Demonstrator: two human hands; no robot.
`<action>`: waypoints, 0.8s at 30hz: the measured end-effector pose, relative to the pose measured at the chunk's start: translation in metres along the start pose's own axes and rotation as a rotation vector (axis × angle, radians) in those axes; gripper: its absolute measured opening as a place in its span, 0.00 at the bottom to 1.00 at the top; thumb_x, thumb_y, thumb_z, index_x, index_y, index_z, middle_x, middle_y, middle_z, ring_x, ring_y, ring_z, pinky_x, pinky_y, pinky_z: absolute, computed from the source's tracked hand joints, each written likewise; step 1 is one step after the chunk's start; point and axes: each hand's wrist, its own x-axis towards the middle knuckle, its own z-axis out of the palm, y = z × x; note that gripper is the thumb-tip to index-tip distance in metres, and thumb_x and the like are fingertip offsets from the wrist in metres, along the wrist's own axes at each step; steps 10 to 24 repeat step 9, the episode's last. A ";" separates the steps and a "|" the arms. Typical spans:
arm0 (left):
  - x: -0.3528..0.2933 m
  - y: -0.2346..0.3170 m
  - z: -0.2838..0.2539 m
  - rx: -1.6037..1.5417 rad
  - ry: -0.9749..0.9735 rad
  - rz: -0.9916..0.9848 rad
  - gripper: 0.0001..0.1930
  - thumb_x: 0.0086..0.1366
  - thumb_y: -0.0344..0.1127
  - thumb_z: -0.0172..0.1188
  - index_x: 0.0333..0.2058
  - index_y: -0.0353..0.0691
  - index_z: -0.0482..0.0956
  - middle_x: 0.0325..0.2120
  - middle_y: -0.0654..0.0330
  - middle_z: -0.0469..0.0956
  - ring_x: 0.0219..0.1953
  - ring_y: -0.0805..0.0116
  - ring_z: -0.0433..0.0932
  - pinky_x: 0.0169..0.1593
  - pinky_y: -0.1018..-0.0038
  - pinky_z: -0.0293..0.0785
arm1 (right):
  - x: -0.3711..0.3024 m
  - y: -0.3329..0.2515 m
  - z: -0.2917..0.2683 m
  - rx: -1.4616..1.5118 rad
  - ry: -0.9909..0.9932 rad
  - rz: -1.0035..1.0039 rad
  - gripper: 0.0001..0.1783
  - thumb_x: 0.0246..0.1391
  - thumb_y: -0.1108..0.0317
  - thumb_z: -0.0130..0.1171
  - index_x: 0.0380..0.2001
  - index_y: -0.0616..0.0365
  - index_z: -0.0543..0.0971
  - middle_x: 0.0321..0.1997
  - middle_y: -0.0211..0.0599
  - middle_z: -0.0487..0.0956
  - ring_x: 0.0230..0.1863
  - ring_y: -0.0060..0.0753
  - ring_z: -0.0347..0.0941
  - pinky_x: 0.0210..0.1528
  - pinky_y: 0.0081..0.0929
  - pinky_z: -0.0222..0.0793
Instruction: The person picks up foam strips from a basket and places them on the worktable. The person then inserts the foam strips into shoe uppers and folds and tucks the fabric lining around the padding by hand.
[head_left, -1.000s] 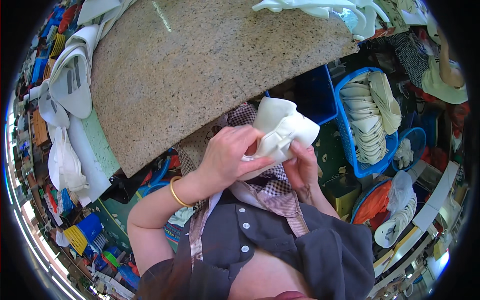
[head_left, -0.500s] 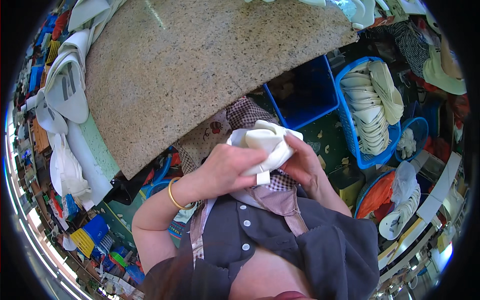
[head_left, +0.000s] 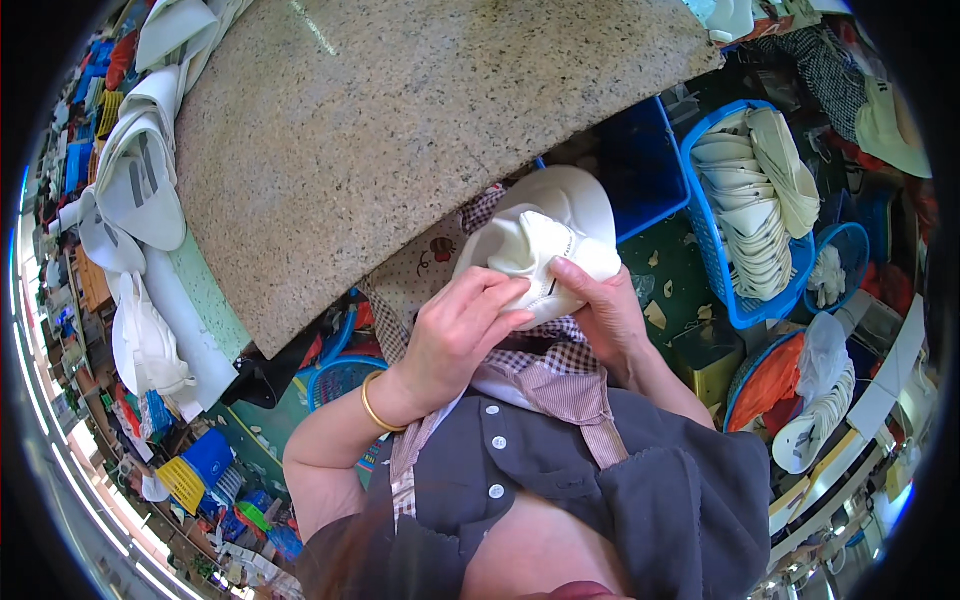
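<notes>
A white cap [head_left: 570,200] is held over my lap, just in front of the stone table's near edge. Its rounded brim points away from me, and its crown is crumpled between my hands. My left hand [head_left: 468,325], with a gold bangle on the wrist, pinches the crown's near left side. My right hand [head_left: 606,305] grips the right side, thumb pressed on the fabric beside a small dark slit or mark. The fingers beneath the cap are hidden.
A speckled stone table [head_left: 420,130] lies ahead. White caps [head_left: 145,190] line its left side. To the right are a blue bin [head_left: 650,180], a blue basket [head_left: 715,270] holding stacked white caps, and a smaller basket [head_left: 843,250]. Scraps litter the green floor [head_left: 680,265].
The cap has turned in my hands, so its brim now shows on the far side. My right thumb has moved onto the crown, and the small white tab is no longer visible.
</notes>
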 end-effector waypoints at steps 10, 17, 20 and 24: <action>-0.022 -0.001 -0.002 -0.044 -0.094 -0.097 0.15 0.50 0.29 0.65 0.38 0.33 0.77 0.33 0.52 0.76 0.32 0.58 0.77 0.34 0.71 0.74 | -0.001 0.016 -0.022 0.031 0.055 0.186 0.25 0.47 0.69 0.64 0.49 0.64 0.70 0.44 0.38 0.77 0.46 0.31 0.74 0.51 0.32 0.69; -0.022 -0.001 -0.002 -0.044 -0.094 -0.097 0.15 0.50 0.29 0.65 0.38 0.33 0.77 0.33 0.52 0.76 0.32 0.58 0.77 0.34 0.71 0.74 | -0.001 0.016 -0.022 0.031 0.055 0.186 0.25 0.47 0.69 0.64 0.49 0.64 0.70 0.44 0.38 0.77 0.46 0.31 0.74 0.51 0.32 0.69; -0.022 -0.001 -0.002 -0.044 -0.094 -0.097 0.15 0.50 0.29 0.65 0.38 0.33 0.77 0.33 0.52 0.76 0.32 0.58 0.77 0.34 0.71 0.74 | -0.001 0.016 -0.022 0.031 0.055 0.186 0.25 0.47 0.69 0.64 0.49 0.64 0.70 0.44 0.38 0.77 0.46 0.31 0.74 0.51 0.32 0.69; -0.022 -0.001 -0.002 -0.044 -0.094 -0.097 0.15 0.50 0.29 0.65 0.38 0.33 0.77 0.33 0.52 0.76 0.32 0.58 0.77 0.34 0.71 0.74 | -0.001 0.016 -0.022 0.031 0.055 0.186 0.25 0.47 0.69 0.64 0.49 0.64 0.70 0.44 0.38 0.77 0.46 0.31 0.74 0.51 0.32 0.69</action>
